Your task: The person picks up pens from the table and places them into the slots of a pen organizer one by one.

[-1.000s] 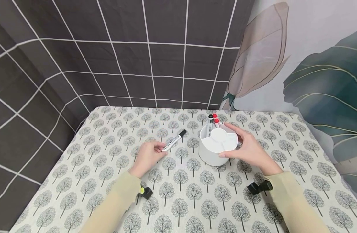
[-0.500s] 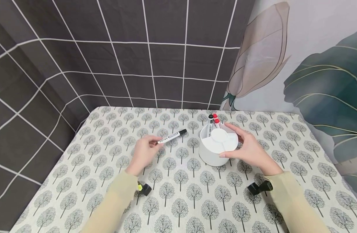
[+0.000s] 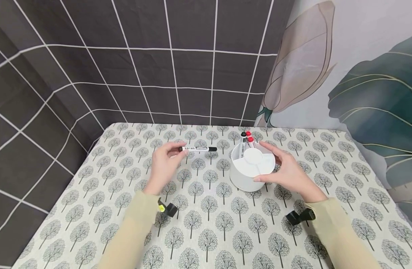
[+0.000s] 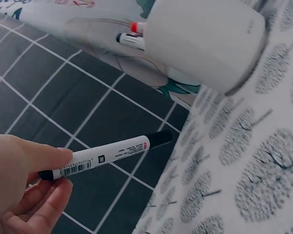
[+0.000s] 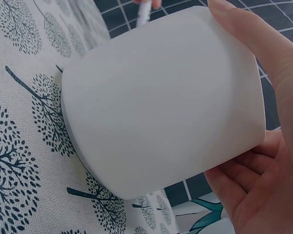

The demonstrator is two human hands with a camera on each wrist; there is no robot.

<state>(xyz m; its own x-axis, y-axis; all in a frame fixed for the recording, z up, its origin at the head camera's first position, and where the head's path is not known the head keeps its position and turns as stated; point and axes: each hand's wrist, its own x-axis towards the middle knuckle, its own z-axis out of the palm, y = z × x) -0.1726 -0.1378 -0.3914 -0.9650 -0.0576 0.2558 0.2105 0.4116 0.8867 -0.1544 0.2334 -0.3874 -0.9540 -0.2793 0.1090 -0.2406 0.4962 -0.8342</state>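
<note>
My left hand (image 3: 163, 164) pinches a white marker (image 3: 200, 149) with a black cap by its rear end, between thumb and fingers. The marker (image 4: 112, 153) is held above the cloth, its cap towards the pen holder. Around the rim of the round white pen holder (image 3: 242, 180) my right hand (image 3: 290, 173) curves, thumb on the near side and fingers at the far side. A black-capped marker (image 3: 242, 145) and two red-capped markers (image 3: 250, 140) stand in its back left compartment. In the right wrist view the holder's wall (image 5: 161, 107) hides its inside.
A cloth (image 3: 222, 220) printed with trees covers the table. Behind it hangs a dark covering (image 3: 152, 67) with a white grid, and a floral curtain (image 3: 353, 74) is at the right. Small black cameras (image 3: 300, 216) sit at both wrists.
The left hand has lifted the marker up and away from me. The marker has turned from slanting to nearly level across the head view. The right hand and the pen holder have stayed in place.
</note>
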